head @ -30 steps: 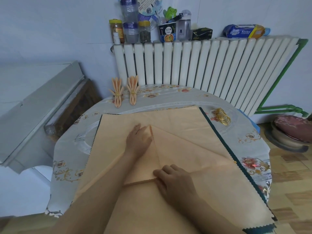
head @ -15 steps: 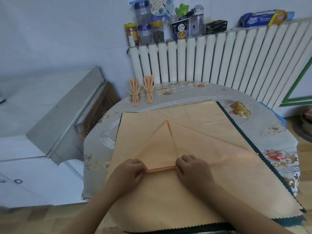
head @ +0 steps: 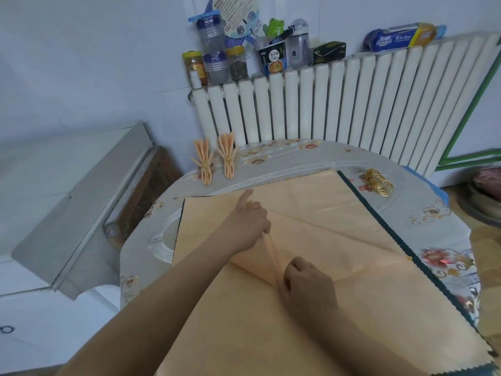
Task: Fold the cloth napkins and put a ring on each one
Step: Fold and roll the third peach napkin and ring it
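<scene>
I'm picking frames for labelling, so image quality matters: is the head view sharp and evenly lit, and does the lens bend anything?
Head view: soft, even light with no hard shadows; mild sheen on the tablecloth; the wide lens bows the radiator and table edge; the pleat between left hand and right hand is slightly smeared; the gold rings are crisp enough.

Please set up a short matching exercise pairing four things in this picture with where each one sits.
Things:
1. gold rings
2. finished napkins
3. frog figure
4. left hand

Places:
A. on top of the radiator
B. on the peach cloth, index finger stretched out
C. far side of the table, each bound at its middle
D. on the tablecloth, right of the cloth's dark green edge

Pairs: 1-D, 2-C, 3-A, 4-B
</scene>
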A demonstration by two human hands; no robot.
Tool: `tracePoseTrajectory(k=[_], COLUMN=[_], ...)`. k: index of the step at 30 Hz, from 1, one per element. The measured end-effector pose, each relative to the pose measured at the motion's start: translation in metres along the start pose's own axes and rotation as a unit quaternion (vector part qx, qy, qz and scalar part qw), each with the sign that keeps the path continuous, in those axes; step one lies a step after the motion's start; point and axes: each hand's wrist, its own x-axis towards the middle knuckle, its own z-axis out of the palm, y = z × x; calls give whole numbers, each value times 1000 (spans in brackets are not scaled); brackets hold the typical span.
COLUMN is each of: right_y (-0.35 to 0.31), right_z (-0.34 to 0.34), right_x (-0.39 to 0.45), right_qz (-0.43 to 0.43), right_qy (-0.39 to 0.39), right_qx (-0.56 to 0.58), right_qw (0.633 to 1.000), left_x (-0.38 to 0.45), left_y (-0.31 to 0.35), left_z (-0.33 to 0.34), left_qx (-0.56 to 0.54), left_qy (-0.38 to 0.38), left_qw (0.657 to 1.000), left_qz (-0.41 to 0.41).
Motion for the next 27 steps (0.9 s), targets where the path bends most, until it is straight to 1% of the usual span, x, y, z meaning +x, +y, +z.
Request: tracePoseTrajectory(k=[2,3,4,6,7,8,9,10,11,13,15,18,22,27], right_y=[-2,-2,-2,-2,-1,-1,-1,-1,-2,-2,-2,-2,0,0], right_z=[0,-1,-1,1,2,2,2,3,3,3,3,3,6,6], right_x=[1,1,1,-1,-2,-2,-2,-3,-3,-2,-1,-2,-2,-2], right_qz=[18,29,38,53,57,59,61,61,61,63,68,77,70,50], right_qy=[14,22,30,37,37,36,33,33,32,31,29,17,11,8], right_qx=[-5,-2,5,17,20,23,28,32,37,41,46,62,71,62], right_qw=[1000,999,999,998,997,997,997,997,997,997,996,995,995,997], left_x=[7,8,8,7,7,7,7,8,10,16,22,28,33,35], left_y=[-1,0,0,-2,-4,-6,-7,-7,-7,-7,-6,-3,0,1], left_z=[21,30,37,53,61,68,72,74,75,75,78,88,95,94], left_qx=[-90,-145,-206,-333,-378,-414,-444,-464,-477,-480,-454,-415,-389,-373], left_qy=[23,33,45,70,77,80,82,89,94,101,96,91,122,100], left_qw=[995,986,968,901,868,842,823,813,808,808,824,836,834,838], left_qz=[-35,-78,-138,-269,-313,-337,-344,-340,-335,-326,-325,-347,-372,-386])
